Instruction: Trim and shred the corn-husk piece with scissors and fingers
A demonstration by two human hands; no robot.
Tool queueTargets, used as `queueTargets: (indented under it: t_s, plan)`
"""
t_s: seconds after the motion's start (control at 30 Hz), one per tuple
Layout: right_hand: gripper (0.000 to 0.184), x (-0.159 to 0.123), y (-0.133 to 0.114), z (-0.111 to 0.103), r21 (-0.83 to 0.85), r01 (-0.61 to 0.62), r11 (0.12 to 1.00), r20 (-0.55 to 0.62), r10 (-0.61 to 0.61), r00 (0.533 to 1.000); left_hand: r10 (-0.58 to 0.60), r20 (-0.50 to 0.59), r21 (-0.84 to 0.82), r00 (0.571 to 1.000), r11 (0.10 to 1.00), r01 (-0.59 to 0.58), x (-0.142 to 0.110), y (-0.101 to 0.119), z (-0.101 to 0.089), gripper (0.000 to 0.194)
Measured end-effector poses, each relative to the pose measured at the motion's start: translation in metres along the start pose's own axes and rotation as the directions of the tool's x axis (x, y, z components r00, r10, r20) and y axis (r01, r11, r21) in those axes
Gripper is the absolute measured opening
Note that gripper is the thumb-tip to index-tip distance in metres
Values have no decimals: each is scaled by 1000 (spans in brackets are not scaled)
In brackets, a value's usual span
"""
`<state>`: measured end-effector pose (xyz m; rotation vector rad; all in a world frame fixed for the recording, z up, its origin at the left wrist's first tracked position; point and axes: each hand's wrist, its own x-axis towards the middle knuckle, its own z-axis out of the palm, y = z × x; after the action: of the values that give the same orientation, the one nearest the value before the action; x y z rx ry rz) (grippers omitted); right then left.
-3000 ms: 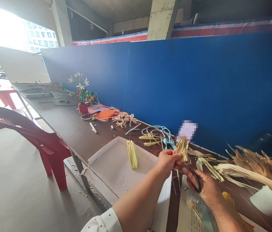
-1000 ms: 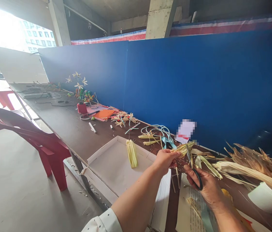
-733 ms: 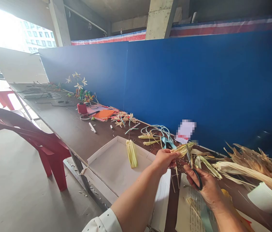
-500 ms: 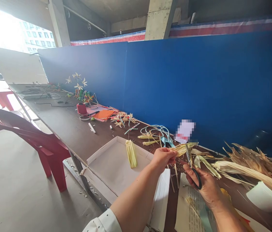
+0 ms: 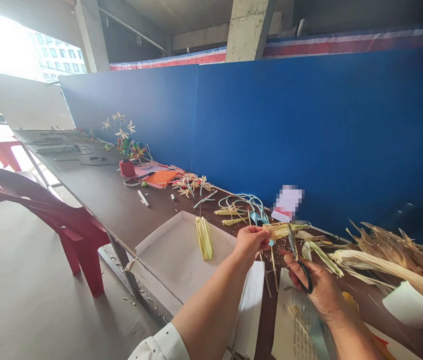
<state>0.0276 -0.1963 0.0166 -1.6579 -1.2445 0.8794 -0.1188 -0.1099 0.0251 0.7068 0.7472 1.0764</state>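
Note:
My left hand (image 5: 252, 242) pinches one end of a pale yellow corn husk strip (image 5: 281, 230), which stretches off to the right. Scissors (image 5: 293, 244) with black handles are in my right hand (image 5: 314, 285), fingers through the loops. Their blades cross the husk strip near its right part; whether they have cut through cannot be made out. A bundled piece of yellow-green husk (image 5: 204, 239) lies in a shallow white box (image 5: 169, 250) to the left of my hands.
Dried husks (image 5: 387, 250) and a white bowl (image 5: 416, 305) are at the right. Husk flowers (image 5: 192, 185), orange paper (image 5: 162, 177) and a red thread spool (image 5: 127, 168) lie farther along the table. A blue panel (image 5: 309, 130) stands behind; a red chair (image 5: 72, 240) is at left.
My hands and the scissors have shifted very slightly left. The husk strip stays between my left fingers and the blades.

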Motion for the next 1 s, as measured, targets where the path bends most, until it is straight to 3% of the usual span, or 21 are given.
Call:
queueTargets:
  t_s: [0.37, 0.57, 0.7, 1.0]
  plan:
    - [33, 0, 2, -1, 75, 15, 997, 37, -18, 999, 34, -15, 70, 999, 997, -33, 2, -3, 3, 29]
    - [24, -1, -1, -2, -50, 74, 996, -22, -75, 997, 23, 51, 91, 998, 995, -28, 1, -7, 8, 33]
    - [41, -3, -8, -1, -138, 92, 986, -48, -100, 994, 23, 67, 105, 997, 994, -30, 0, -7, 10, 31]
    - [25, 0, -4, -2, -15, 85, 996, -35, -85, 996, 34, 62, 92, 998, 995, -40, 1, -6, 7, 28]
